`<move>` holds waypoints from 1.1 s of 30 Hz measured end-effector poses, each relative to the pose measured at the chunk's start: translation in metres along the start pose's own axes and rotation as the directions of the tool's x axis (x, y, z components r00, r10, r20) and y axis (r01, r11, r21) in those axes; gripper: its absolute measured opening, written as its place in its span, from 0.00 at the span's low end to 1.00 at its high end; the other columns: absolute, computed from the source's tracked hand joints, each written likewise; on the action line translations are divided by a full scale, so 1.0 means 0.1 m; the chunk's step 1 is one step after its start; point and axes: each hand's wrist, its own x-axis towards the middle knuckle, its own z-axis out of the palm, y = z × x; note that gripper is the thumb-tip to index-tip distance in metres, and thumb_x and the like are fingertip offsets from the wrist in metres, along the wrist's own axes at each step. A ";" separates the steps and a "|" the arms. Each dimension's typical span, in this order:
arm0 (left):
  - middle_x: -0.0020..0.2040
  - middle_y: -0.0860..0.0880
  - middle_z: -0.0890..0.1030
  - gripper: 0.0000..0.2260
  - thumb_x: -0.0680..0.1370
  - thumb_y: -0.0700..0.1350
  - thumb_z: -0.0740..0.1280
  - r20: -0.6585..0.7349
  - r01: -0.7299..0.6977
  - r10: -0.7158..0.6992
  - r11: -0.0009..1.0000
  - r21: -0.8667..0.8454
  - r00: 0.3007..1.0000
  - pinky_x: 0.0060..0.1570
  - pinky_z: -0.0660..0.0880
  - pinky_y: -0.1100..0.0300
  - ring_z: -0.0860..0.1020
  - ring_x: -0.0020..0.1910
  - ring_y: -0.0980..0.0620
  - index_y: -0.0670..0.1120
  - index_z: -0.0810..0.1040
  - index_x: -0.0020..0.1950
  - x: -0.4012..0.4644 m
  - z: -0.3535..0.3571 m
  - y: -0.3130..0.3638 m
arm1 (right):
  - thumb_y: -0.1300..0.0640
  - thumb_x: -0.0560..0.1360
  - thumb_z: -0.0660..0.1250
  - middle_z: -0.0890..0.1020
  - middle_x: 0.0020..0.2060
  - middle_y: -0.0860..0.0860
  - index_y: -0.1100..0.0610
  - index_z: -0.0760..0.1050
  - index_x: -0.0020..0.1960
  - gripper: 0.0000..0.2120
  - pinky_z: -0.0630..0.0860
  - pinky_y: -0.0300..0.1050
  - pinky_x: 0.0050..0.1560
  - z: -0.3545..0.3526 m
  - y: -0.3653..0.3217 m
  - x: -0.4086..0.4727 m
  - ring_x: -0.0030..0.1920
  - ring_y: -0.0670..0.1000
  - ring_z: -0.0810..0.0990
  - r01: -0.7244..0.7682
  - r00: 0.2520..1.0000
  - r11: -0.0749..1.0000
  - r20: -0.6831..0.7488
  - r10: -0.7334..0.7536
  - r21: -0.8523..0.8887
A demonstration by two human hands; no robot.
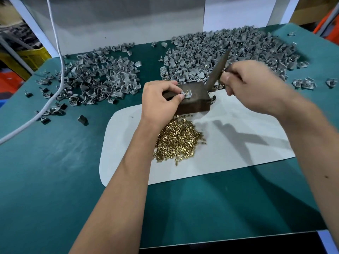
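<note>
— Closest to me lies the dark green table top (pixel 55 180), and on it the white rounded mat (pixel 238 153). Everything else I place from the dark brown metal block (pixel 194 105) at the mat's far edge.

— Why a block at all?

— I judge it serves as an anvil, hard and heavy. On its top face sits the small grey moulded piece (pixel 187 93) with a brass pin standing in it. My left hand (pixel 159 99) pinches that piece between thumb and forefinger, so a blow cannot skid it off.

— And the other hand?

— My right hand (pixel 247 83) has its fingers curled tight round a flat grey metal bar (pixel 218 70). The bar slants up from the block's right corner and shows blurred. I take it for the striker that knocks the pin home.

— The heaps?

— The loose heap of small brass pins (pixel 178 140) lies just on the near side of the block, a short reach away. Beyond the block there is a left heap of grey pieces (pixel 99 77) and a bigger right heap of grey pieces (pixel 229 50). Which one holds finished work I cannot tell.
</note>
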 end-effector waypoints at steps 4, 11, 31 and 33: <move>0.54 0.49 0.85 0.04 0.73 0.39 0.77 0.035 0.007 -0.006 1.000 -0.013 0.999 0.67 0.74 0.49 0.79 0.63 0.52 0.47 0.87 0.43 0.02 0.00 0.00 | 0.53 0.84 0.60 0.80 0.37 0.53 0.53 0.70 0.38 0.16 0.70 0.47 0.35 0.13 -0.27 0.04 0.36 0.56 0.76 0.101 0.994 0.994 0.034 -0.100 -0.041; 0.54 0.46 0.84 0.02 0.73 0.38 0.77 0.046 0.021 -0.019 0.999 -0.036 0.999 0.64 0.77 0.54 0.81 0.61 0.56 0.45 0.88 0.44 0.03 -0.02 0.00 | 0.51 0.85 0.58 0.77 0.36 0.53 0.58 0.77 0.57 0.13 0.69 0.48 0.37 0.12 -0.42 0.12 0.34 0.56 0.73 0.246 0.915 0.965 -0.306 -0.263 -0.093; 0.55 0.51 0.84 0.09 0.73 0.42 0.78 0.067 0.070 -0.069 0.997 -0.025 0.995 0.69 0.72 0.47 0.74 0.70 0.48 0.56 0.84 0.40 0.05 -0.01 -0.03 | 0.51 0.86 0.57 0.74 0.37 0.53 0.58 0.75 0.56 0.12 0.68 0.49 0.38 0.22 -0.49 0.07 0.36 0.58 0.72 0.175 0.959 0.954 -0.177 -0.221 -0.243; 0.58 0.50 0.84 0.08 0.73 0.41 0.78 0.065 0.080 -0.078 0.997 -0.020 0.995 0.70 0.72 0.48 0.73 0.71 0.49 0.55 0.85 0.41 0.05 -0.02 -0.02 | 0.50 0.86 0.57 0.76 0.39 0.56 0.55 0.74 0.54 0.11 0.71 0.51 0.40 0.25 -0.48 0.07 0.36 0.59 0.72 0.145 0.986 0.941 -0.030 -0.162 -0.307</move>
